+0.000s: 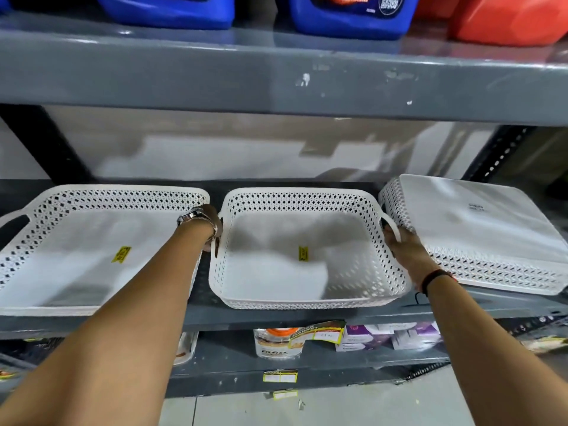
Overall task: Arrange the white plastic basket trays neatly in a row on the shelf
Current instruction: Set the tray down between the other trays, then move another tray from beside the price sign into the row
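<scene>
Standing at a grey metal shelf (215, 316), a person reaches both bare arms in toward three white plastic basket trays. On the left sits the left tray (76, 256), upright, with a yellow sticker (121, 254) on its floor. The left hand (212, 226), a watch (192, 215) on its wrist, is tucked between this tray and the middle tray (304, 250); its fingers curl around the middle tray's left handle, though most of them are hidden behind the rim. The middle tray stands upright near the shelf's front edge, with a yellow label (303, 253) inside. The right hand (405, 250), a dark band (435, 279) at the wrist, grips the middle tray's right handle, fingers wrapped over it. Just beside that hand lies the right tray (479, 232), turned upside down, tilted, its near corner overhanging the shelf edge. Blue containers (347, 16) and a red one (507, 20) stand on the shelf above.
</scene>
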